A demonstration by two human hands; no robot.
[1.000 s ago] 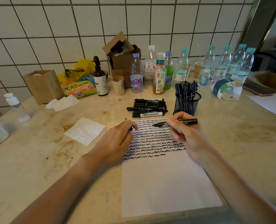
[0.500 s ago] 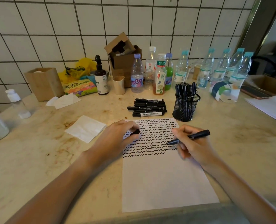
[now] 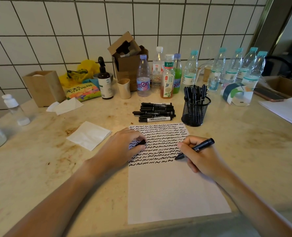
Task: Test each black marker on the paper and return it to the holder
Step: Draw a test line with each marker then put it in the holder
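Observation:
A white sheet of paper [image 3: 172,190] lies on the counter, its upper half filled with rows of black squiggles. My right hand [image 3: 201,158] grips an uncapped black marker [image 3: 199,147], tip down on the paper at the right end of the lowest rows. My left hand [image 3: 123,147] rests on the paper's left edge and pinches the marker's black cap [image 3: 142,143]. Behind the paper lies a pile of several black markers [image 3: 154,112]. To its right a black mesh holder [image 3: 195,111] stands with several markers upright in it.
A folded white tissue [image 3: 89,135] lies left of the paper. Along the tiled wall stand several bottles [image 3: 167,77], a cardboard box [image 3: 128,60], a wooden box [image 3: 43,88] and a small cup [image 3: 124,88]. More paper [image 3: 288,110] lies at the far right.
My right hand brought the marker from above the paper's top down to the lowest rows of squiggles and set its tip on the sheet. My left hand stayed put with the cap.

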